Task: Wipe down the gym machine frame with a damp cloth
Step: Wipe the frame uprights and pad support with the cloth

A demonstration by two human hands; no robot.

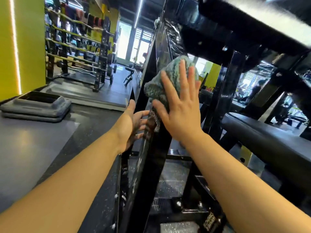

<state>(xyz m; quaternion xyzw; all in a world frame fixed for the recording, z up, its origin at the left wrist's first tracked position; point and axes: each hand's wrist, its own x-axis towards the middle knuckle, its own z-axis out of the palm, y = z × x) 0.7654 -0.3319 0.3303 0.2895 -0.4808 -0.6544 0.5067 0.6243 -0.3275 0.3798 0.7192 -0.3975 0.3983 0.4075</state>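
A black slanted beam of the gym machine frame (148, 165) runs up through the middle of the view. A teal-green fuzzy cloth (170, 76) lies against the beam's upper part. My right hand (180, 105) presses the cloth flat against the beam, fingers straight and spread. My left hand (133, 125) touches the beam's left edge just below the cloth, fingers relaxed and reaching round the edge; their tips are partly hidden behind the beam.
A black padded bench (262, 137) sits to the right behind other frame posts (217, 101). Grey stacked step platforms (37, 106) lie on the floor at left. A barbell rack (79, 47) stands at the back left beside a yellow-green wall (21, 39).
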